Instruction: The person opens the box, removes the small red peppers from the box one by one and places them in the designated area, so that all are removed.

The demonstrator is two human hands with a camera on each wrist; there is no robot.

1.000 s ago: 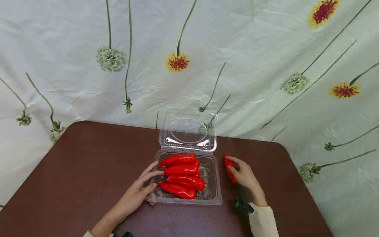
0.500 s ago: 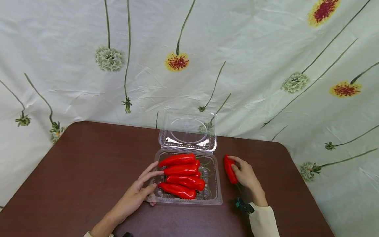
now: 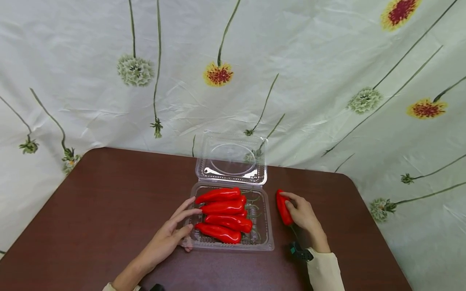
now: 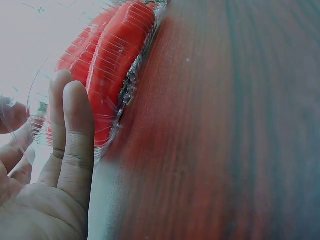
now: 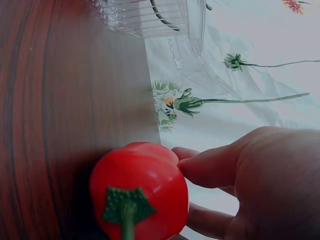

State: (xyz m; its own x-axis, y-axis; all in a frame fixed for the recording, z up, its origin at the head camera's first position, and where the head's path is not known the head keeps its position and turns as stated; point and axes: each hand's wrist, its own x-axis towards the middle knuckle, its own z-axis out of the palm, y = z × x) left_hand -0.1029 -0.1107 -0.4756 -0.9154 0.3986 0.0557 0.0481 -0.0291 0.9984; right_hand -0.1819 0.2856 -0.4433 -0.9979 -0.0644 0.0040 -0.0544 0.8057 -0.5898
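The box point(image 3: 269, 220) is thin, clear plastic, shiny and ribbed along its walls; its far lid point(image 3: 233, 161) is the same see-through stuff, bright with glare. The red peppers point(image 3: 223, 208) inside look smooth and glossy, as does the single pepper point(image 3: 283, 211) on the right, whose green cap point(image 5: 128, 205) looks bumpy and duller. The table point(image 3: 120, 202) shows streaked wood grain with a low sheen. Far behind hangs creased, faintly satiny cloth point(image 3: 298, 52). The near right sleeve point(image 3: 324, 270) is matt fabric.
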